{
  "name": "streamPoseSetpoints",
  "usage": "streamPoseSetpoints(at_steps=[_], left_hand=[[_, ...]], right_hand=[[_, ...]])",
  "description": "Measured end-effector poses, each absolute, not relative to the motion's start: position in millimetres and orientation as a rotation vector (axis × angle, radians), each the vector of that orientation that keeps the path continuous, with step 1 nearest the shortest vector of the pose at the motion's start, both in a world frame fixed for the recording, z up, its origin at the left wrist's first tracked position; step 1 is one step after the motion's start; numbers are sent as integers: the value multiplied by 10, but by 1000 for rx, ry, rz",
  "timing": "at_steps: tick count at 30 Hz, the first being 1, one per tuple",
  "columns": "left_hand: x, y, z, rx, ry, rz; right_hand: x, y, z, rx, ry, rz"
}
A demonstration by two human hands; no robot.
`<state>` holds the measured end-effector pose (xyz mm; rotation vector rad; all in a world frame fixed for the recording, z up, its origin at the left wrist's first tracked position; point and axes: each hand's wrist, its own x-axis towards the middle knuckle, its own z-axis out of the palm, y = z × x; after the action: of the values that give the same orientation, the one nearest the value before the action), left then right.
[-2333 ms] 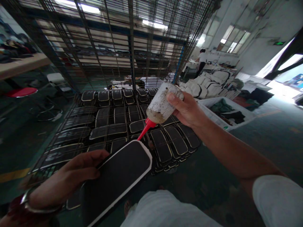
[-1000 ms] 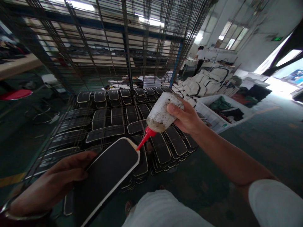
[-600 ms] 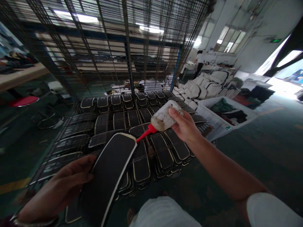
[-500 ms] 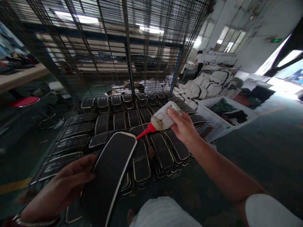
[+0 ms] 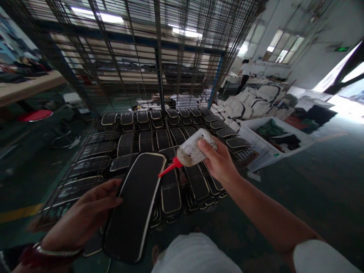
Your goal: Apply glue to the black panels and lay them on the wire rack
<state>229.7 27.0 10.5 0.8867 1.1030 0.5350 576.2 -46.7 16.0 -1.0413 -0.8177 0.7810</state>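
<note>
My left hand (image 5: pixel 98 204) grips the left edge of a long black panel with rounded corners (image 5: pixel 133 212), thumb on its face. A pale line runs along the panel's border. My right hand (image 5: pixel 218 161) is wrapped round a stained white squeeze bottle (image 5: pixel 195 149), tilted down to the left. The bottle's red nozzle (image 5: pixel 167 168) has its tip at the panel's upper right edge, on or just over the pale line. Below and behind, similar black panels (image 5: pixel 170 191) with pale borders lie in rows and stacks on a wire rack.
An upright wire mesh frame (image 5: pixel 159 57) rises behind the panels. On the right stands a white bin (image 5: pixel 261 157) with cloth in it, near a heap of white pieces (image 5: pixel 247 102). A red stool (image 5: pixel 35 115) is at left. Another person (image 5: pixel 243 74) stands far back.
The nozzle tip has moved down the panel's right edge from the upper right corner. The held panel has shifted so that its lower end now shows. The view has moved slightly.
</note>
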Motion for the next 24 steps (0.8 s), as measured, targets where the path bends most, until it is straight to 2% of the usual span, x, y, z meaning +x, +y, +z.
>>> streamPoseSetpoints(at_steps=[24], left_hand=[[2473,262,196,662,1175,773]], right_hand=[[5455,-853,-234,-1048,-1144,807]])
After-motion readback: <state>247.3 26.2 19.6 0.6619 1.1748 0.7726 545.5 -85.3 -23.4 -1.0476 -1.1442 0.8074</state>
